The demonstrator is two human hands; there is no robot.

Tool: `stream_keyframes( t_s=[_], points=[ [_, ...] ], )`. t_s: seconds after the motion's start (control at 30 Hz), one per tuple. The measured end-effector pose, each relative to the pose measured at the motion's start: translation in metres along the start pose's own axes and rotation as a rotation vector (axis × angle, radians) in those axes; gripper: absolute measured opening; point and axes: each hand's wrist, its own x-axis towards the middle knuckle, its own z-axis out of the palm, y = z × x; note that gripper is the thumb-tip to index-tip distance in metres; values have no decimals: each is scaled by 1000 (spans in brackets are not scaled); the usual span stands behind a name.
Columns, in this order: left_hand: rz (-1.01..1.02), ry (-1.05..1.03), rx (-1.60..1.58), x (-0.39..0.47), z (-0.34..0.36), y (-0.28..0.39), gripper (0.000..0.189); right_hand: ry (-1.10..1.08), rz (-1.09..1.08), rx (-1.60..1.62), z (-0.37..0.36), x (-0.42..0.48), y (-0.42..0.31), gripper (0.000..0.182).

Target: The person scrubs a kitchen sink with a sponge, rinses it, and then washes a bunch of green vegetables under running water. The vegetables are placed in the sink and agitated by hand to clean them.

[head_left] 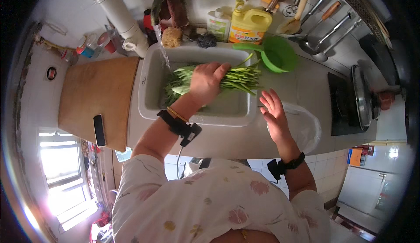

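My left hand (206, 81) grips a bunch of leafy green vegetables (241, 77) over the white sink (197, 120). Its cut stems point right, and the leaves spread to the left. Water (165, 52) runs from the tap (158, 6) into the sink by the leaves. Right of the sink, my right hand (274, 111) is raised with its fingers apart and nothing in it. Below and beside that hand, a clear plastic bag (305, 125) rests on the countertop.
A green ladle-like scoop (280, 54) sits at the sink's back right corner. Behind the sink stand a yellow detergent jug (251, 24) and a white bottle (219, 24). A wooden board (98, 95) with a phone (99, 130) lies left. A lidded pan (361, 98) is far right.
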Motion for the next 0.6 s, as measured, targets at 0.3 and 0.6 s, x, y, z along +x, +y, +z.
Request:
stream_keyframes(
  t_s=[0.3,0.6],
  points=[
    [-166,-727,440,-28,67,-75,74,180,93,-59,-46,-50,-3,58],
    [-326,-775,45,-31,108,11,50,187,72,-327,-122,-62,3,41]
  ],
)
